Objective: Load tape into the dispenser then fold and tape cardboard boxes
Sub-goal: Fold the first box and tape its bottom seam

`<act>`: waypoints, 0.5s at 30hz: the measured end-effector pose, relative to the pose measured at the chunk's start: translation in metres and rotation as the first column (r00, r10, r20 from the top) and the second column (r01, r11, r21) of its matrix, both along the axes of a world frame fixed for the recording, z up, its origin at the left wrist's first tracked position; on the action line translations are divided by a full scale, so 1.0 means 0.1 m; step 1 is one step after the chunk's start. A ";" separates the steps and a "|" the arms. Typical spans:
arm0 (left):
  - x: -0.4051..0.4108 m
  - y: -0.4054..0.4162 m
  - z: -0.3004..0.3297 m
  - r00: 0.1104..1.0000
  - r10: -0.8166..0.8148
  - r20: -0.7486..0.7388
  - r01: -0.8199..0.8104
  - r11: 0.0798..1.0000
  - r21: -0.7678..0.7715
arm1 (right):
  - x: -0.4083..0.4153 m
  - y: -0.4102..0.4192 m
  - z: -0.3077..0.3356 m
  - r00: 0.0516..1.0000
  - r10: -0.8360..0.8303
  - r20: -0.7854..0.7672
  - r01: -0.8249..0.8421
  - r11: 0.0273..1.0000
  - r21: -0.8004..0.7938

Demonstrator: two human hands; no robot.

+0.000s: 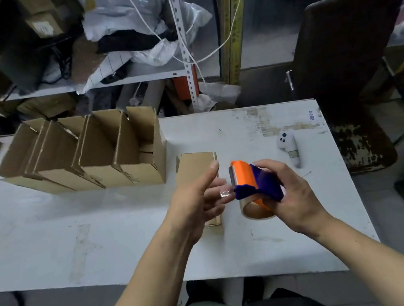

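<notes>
Cluttered storeroom, metal shelving [185,50] at the back stuffed with bags and cartons, white worktable [102,233] in front with scuffed, stained patches. Far left on the table: a row of open cardboard boxes [85,154], flaps up, packed side by side. Just right of them a flat unfolded box [195,167] lies under the person's hands, partly covered. Left hand [200,200] hovers over it, thumb up, fingers loosely extended, fingertips at a small clear tape end [224,192] coming off the dispenser; whether it actually pinches the tape I cannot tell. Right hand [288,192] grips the orange-and-purple tape dispenser [250,182], fingers curled round its body, with the tape roll [256,210] seated in it, brown core showing below. Further right a small white controller-like device [287,146] lies on the table, then a worn dark chair [347,65] off the table edge. Looks like the loading step, feeding the tape end across the blade. Risks: clear tape end could snap back onto the roll or stick to the fingers if it slips; fingers sit close to the cutter edge; the roll could drop out if not seated fully. Hard to make out: blade and roller detail, the left fingertips behind the tape, how much of the flat box is there, contents of the open boxes.
</notes>
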State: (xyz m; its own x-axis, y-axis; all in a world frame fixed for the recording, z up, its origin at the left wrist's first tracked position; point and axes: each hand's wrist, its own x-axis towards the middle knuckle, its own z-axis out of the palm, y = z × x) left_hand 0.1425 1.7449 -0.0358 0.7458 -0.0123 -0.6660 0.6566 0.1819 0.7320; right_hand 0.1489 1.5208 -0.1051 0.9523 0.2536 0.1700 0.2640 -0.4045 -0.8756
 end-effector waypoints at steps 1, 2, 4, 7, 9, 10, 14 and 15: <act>-0.01 0.03 0.02 1.000 0.021 -0.007 -0.021 0.999 -0.047 | 0.00 0.01 0.03 0.998 0.030 0.055 -0.030 1.000 -0.006; -0.02 0.06 0.03 1.000 0.028 0.005 -0.027 0.998 -0.062 | 0.00 0.03 0.03 0.992 0.063 0.107 -0.063 0.998 -0.004; -0.03 0.11 0.04 0.999 0.028 0.046 -0.026 0.999 -0.027 | 0.04 0.05 0.01 0.978 0.112 0.178 -0.108 0.994 -0.033; -0.01 0.20 0.06 0.996 -0.007 0.087 0.003 0.999 0.042 | 0.12 0.07 -0.05 0.957 0.142 0.253 -0.115 0.986 -0.118; 0.00 0.23 0.05 0.995 -0.033 0.091 0.029 0.999 0.043 | 0.16 0.09 -0.06 0.946 0.147 0.288 -0.100 0.980 -0.170; 0.01 0.24 0.05 0.995 -0.036 0.096 0.031 0.998 0.052 | 0.17 0.09 -0.07 0.942 0.147 0.303 -0.090 0.977 -0.192; 0.03 0.19 -0.02 0.988 -0.050 0.149 0.027 0.988 0.154 | 0.18 0.10 -0.09 0.916 0.158 0.369 -0.053 0.959 -0.280; 0.03 0.18 -0.02 0.989 -0.050 0.138 0.029 0.988 0.150 | 0.17 0.09 -0.09 0.918 0.151 0.368 -0.043 0.957 -0.285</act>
State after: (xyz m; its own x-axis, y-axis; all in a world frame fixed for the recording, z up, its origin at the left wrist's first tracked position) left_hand 0.1457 1.7632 -0.0381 0.8334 0.0467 -0.5506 0.5491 0.0412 0.8347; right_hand 0.1664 1.5302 -0.1139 0.7958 0.4283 0.4282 0.6056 -0.5628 -0.5626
